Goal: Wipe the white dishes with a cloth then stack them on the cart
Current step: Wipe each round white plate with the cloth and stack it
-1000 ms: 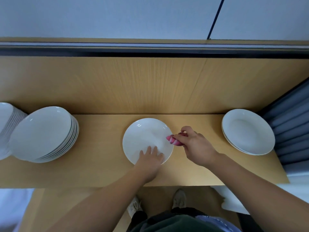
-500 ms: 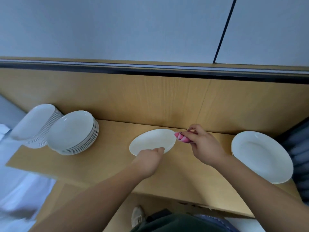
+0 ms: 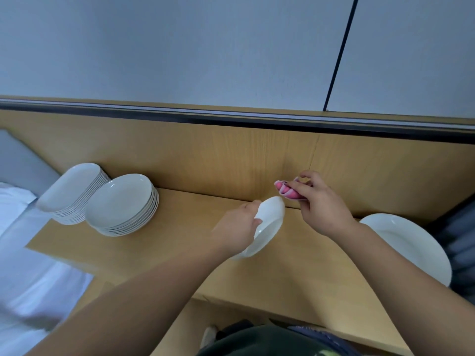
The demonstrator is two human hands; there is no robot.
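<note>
Tabletop (image 3: 180, 227): light wood, centre of frame, backed by an upright panel (image 3: 205, 155) of the same wood topped with a dark rail (image 3: 231, 119).
Wall (image 3: 180, 47): pale grey, upper frame, with one dark vertical seam (image 3: 339, 52) at upper right.
White fabric (image 3: 25, 265): lower left, off the tabletop edge.
Plate (image 3: 270, 222): white, centre, tilted steeply; whether its lower rim touches the wood cannot be told.
Left grip (image 3: 236, 227): fingers curled around that plate's near rim.
Right grip (image 3: 323, 209): pinching a bunched pink cloth (image 3: 285, 190), just above the plate, apart from it.
Two plate stacks (image 3: 123, 204): left of centre, side by side.
Short plate stack (image 3: 406, 242): right edge.
</note>
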